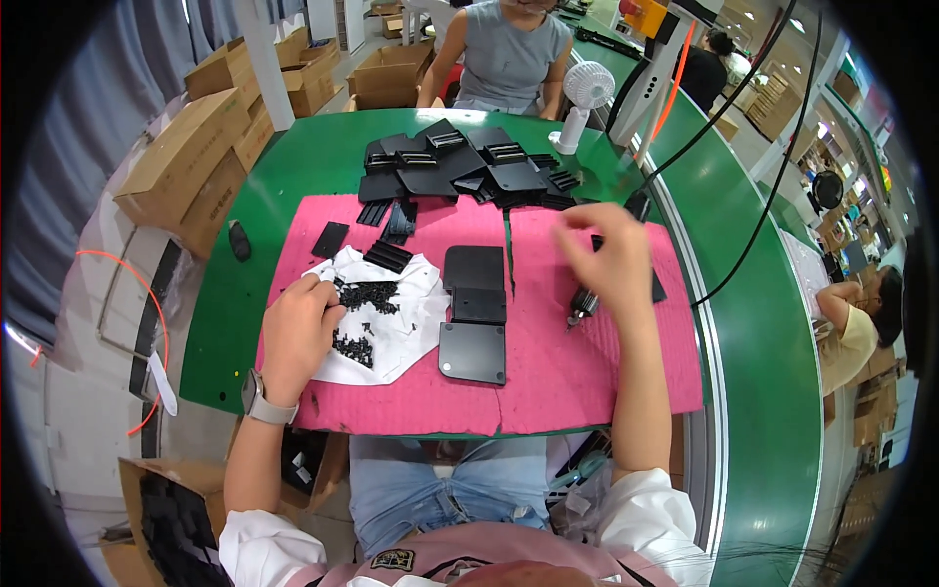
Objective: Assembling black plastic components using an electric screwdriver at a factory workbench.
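Observation:
On the white cloth (416,338) lie several piles of small black screws (370,296). My left hand (301,328), with a watch on its wrist, rests at the cloth's left side, fingertips bent together at the screws; whatever they pinch is too small to make out. Right of the cloth, a black hinged plate assembly (475,313) lies flat on the pink foam mat (548,391). My right hand (611,256) is raised over the mat's right side, its thumb and fingers curved apart with nothing seen between them. Just below it is the tip of a dark electric screwdriver (583,305), partly hidden by the hand.
Stacked black plates and brackets (440,166) fill the mat's far edge. A white fan (587,93) stands at the back, near a post with a hanging black cable (743,264). A person (509,59) sits opposite. Cardboard boxes (186,147) stand at the left.

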Demonstrator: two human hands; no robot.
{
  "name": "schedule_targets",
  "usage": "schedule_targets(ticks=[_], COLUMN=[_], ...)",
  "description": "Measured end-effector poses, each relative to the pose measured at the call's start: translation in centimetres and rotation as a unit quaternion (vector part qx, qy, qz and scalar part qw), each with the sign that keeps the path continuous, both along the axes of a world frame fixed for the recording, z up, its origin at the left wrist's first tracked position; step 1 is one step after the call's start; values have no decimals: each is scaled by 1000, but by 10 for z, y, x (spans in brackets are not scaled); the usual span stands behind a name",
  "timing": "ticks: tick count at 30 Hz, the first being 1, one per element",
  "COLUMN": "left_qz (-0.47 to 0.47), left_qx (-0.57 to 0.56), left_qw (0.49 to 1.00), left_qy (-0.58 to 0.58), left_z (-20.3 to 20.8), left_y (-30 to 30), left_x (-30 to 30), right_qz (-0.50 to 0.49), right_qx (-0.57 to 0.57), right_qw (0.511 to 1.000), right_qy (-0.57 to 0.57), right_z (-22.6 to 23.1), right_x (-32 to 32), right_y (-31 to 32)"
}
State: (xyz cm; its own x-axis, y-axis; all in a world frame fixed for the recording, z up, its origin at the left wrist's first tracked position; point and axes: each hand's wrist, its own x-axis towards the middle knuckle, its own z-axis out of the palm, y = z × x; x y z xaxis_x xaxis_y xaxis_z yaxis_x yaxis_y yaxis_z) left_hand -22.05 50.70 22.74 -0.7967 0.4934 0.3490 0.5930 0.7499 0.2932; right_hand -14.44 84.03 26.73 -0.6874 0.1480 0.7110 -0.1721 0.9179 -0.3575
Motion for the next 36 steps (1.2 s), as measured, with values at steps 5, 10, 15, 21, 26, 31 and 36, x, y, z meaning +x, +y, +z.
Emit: schedule_targets(ticks=[5,10,15,21,26,31,36], left_qz=[5,-28,-75,-159,-214,-209,-225], left_qx=[64,136,212,485,523,545,550], left_qw=[998,990,974,678,551,457,440], left_qy=[23,7,-38,-529,-614,-671,-673], left_z=[0,2,1,5,7,3,0], left_y=[1,0,5,37,74,87,88], left_x=[-1,-5,-11,-5,10,17,22], right_qz=[-350,-376,-225,196,390,591,582], right_qx=[24,-4,-175,-633,-511,-417,-404], right_qw=[935,889,929,747,766,679,683], right_qy=[-45,-261,-237,-58,-36,129,177], right_z=[10,-12,-30,5,46,47,36], right_x=[10,0,-17,-22,11,20,19], right_y=[51,66,65,9,-51,-71,-66])
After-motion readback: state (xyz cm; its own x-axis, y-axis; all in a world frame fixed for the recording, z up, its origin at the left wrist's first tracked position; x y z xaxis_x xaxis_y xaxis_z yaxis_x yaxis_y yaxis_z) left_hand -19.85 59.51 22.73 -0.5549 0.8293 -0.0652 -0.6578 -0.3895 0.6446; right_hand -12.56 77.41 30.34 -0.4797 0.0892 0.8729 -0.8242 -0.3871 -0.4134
